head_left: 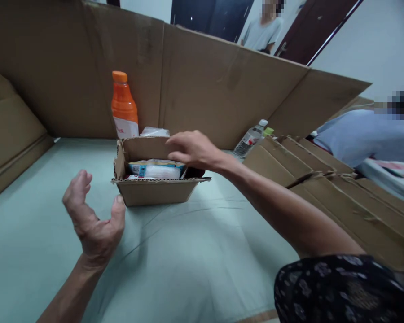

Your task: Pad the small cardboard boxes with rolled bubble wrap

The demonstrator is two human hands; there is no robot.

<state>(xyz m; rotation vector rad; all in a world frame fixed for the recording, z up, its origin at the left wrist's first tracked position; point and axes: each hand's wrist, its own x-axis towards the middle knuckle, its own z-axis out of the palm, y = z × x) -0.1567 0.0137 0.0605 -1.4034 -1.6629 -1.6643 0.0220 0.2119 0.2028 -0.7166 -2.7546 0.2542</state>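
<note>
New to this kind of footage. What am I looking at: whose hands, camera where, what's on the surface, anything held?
No machine here: one picture from a camera worn on a person's head, showing their own bare hands. On the pale green cloth sits an open cardboard box with wrapped packets inside; an orange bottle and clear bottle stand farther back. The left hand is open, holding nothing. The right hand is over the box's back edge; its grip can't be told.

Homelike room: dark door (306,29), pale wall (380,40).
</note>
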